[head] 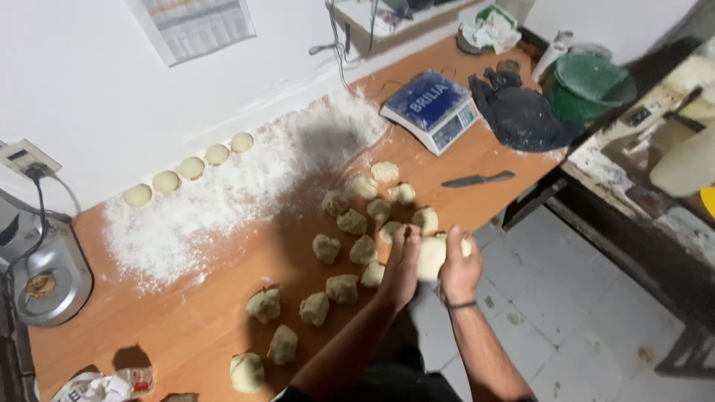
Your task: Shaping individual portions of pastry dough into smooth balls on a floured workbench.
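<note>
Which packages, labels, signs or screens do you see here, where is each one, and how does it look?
Blue-topped white digital kitchen scale: far end of the wooden table, with a small grey screen and keypad on its front.
White printed paper sheet: on the white wall, top left, rectangular with grey grid lines.
Crumpled white paper bag: near left table corner, with red and dark print.

A white paper sheet with grey printed rows hangs on the wall in the upper left of the frame. A scale stands on the table right of the top centre: a blue lettered top, and a pale front panel with small screens and keys. A crumpled white wrapper with red and dark print lies at the bottom left. A white and green package sits at the top, right of centre.
</note>
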